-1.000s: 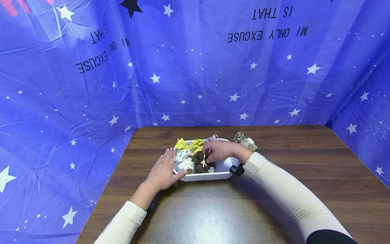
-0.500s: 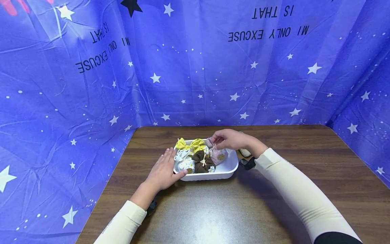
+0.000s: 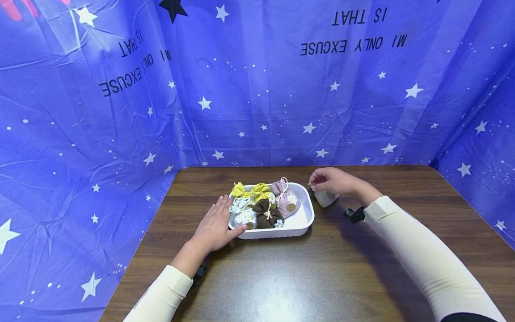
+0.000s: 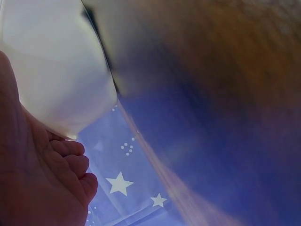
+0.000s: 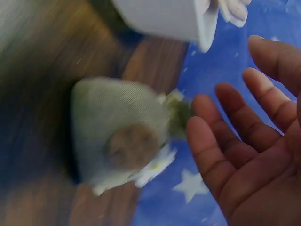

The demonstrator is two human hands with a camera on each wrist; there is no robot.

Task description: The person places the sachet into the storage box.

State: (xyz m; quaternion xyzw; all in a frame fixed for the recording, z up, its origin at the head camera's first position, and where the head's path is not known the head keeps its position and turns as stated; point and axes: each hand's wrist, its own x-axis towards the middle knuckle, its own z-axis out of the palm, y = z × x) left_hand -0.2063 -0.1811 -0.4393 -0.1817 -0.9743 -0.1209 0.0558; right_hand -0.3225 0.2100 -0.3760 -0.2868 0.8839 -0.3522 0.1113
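Note:
A white tray [image 3: 277, 233] stands on the brown table [image 3: 322, 268]. It holds two yellow pouches [image 3: 259, 191], a white pouch [image 3: 243, 215], a brown pouch [image 3: 267, 215] and a pink pouch [image 3: 286, 202]. My left hand [image 3: 217, 223] lies flat on the table, and its straight fingers touch the tray's left wall [image 4: 56, 70]. To the right of the tray [image 5: 160, 16], my right hand [image 3: 318, 181] hovers over a beige pouch [image 3: 326, 198]. In the right wrist view my fingers [image 5: 211, 136] are spread loosely at the tied neck of that pouch [image 5: 122, 136], and the thumb is hidden.
A blue star-printed cloth [image 3: 257, 89] hangs behind the table and down both sides. The table's rear edge runs just behind the tray. A black strap [image 3: 354, 215] sits at my right wrist. Bare wood lies in front of the tray and to its right.
My right hand left the brown pouch, handled the pink pouch and let it stand in the tray. It then moved right, out of the tray, to the beige pouch. The left hand stayed put.

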